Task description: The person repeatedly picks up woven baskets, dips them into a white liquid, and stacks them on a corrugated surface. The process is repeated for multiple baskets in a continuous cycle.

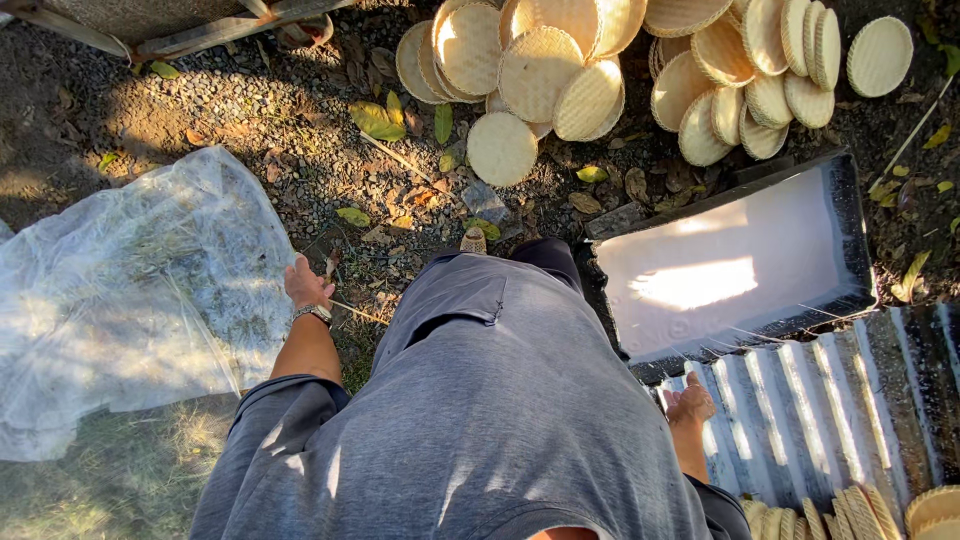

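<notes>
Person standing on gravel ground [250,110], seen from above. Left hand [306,285] lowered at the side, fingers loosely curled; it touches the edge of a clear plastic sheet [130,290] spread over dry grass, which lies mostly beyond that hand to the outer side. Whether the fingers actually pinch the sheet, cannot tell. Metal watch [312,313] on that wrist. Right hand [690,403] hangs open, palm up, holding nothing, over a corrugated metal sheet [830,400]. Just ahead of the right hand: a black tray [850,200] filled with white liquid, sunlit. Farther ahead of both hands, a heap of round woven discs [590,60] on the gravel; more discs near the right elbow.
</notes>
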